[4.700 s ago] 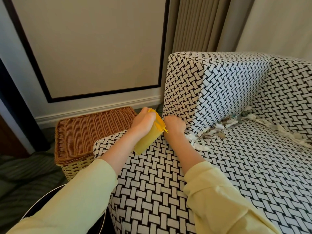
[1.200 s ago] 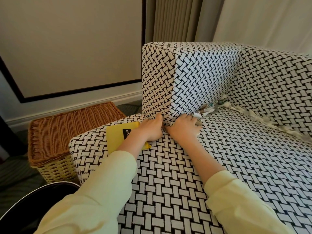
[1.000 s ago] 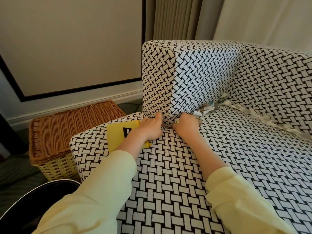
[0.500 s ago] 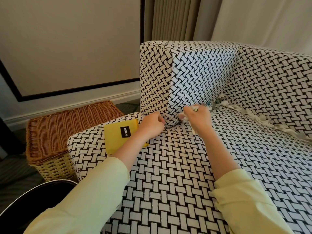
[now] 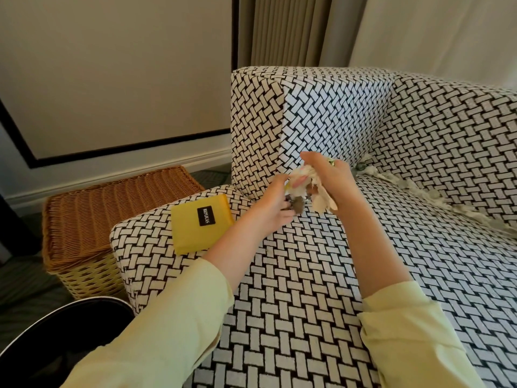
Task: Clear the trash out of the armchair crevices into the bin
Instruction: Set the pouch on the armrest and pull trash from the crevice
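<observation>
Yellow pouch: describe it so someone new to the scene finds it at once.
Start at the black-and-white woven armchair. On its seat's front left corner, nearest the wicker basket, lies the yellow pouch. It is the only flat plain-yellow thing there, with a small black label.

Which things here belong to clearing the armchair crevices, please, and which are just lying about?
Job: wad of crumpled pale paper scraps, held by left grip and right grip; pale scraps along the back crevice; round black bin; black-and-white woven armchair.
Lying about: flat yellow packet with black label; brown wicker basket; beige curtains.
</observation>
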Demonstrator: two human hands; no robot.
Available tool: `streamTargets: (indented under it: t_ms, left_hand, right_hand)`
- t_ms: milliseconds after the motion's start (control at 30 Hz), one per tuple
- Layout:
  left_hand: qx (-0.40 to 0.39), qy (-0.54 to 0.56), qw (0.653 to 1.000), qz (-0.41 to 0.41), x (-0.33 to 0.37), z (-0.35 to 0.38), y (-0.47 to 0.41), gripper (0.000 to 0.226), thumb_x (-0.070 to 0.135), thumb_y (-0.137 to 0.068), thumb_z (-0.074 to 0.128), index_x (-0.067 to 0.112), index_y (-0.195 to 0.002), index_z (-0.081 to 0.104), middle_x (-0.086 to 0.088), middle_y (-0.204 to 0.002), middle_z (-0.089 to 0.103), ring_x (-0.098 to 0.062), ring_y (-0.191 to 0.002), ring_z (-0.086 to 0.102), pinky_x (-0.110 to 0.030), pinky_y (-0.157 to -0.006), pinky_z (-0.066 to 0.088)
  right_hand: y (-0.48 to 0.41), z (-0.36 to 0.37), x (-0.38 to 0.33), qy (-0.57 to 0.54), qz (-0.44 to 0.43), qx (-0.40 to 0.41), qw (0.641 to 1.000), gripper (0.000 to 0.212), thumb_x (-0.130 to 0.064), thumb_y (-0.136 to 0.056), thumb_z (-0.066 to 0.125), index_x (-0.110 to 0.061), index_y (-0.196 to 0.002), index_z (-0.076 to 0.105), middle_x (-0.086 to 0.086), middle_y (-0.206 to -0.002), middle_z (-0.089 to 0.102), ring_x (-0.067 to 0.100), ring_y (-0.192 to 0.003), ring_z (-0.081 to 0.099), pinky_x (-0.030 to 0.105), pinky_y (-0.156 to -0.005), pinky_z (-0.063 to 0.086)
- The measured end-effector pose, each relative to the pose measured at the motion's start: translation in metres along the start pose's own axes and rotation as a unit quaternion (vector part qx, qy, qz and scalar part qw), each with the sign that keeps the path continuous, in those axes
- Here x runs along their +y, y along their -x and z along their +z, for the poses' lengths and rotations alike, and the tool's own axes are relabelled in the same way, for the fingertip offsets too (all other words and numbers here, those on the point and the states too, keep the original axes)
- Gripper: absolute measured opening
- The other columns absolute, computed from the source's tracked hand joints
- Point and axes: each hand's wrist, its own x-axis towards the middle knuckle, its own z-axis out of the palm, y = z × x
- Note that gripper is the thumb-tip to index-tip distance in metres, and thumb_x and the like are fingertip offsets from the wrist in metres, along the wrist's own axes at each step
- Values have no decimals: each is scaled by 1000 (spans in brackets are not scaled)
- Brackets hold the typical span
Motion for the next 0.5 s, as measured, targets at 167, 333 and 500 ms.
streamTargets:
  t_ms: [167, 333, 500]
  left_hand:
    - [25, 89, 996, 16, -4, 8, -8, 44, 50, -91, 40, 8, -90, 56, -10, -94, 62, -23, -93, 58, -33, -93, 45]
    - [-12, 143, 989, 33, -7, 15, -7, 35, 37, -91, 44, 6, -83, 59, -7, -62, 66, -21, -67, 58, -30, -69, 48]
    - [11, 182, 983, 21, -12, 18, -5, 26, 35, -88, 49, 12, -81, 59, -6, -65, 62, -19, -63, 57, -30, -65, 48]
  right_hand:
    - [4, 1, -1, -17, 38, -21, 999, 28, -29, -83, 60, -6, -96, 52, 3, -65, 55, 9, -38, 52, 14, -38, 41]
    - [3, 7, 7, -164, 103, -34, 981, 28, -15, -86, 51, -15, -60, 41, -3, -45, 45, 9, -31, 46, 15, -38, 38]
    - [-4, 23, 26, -148, 100, 51, 983, 20, -24, -89, 50, -11, -74, 51, 3, -62, 55, 18, -57, 56, 33, -65, 49]
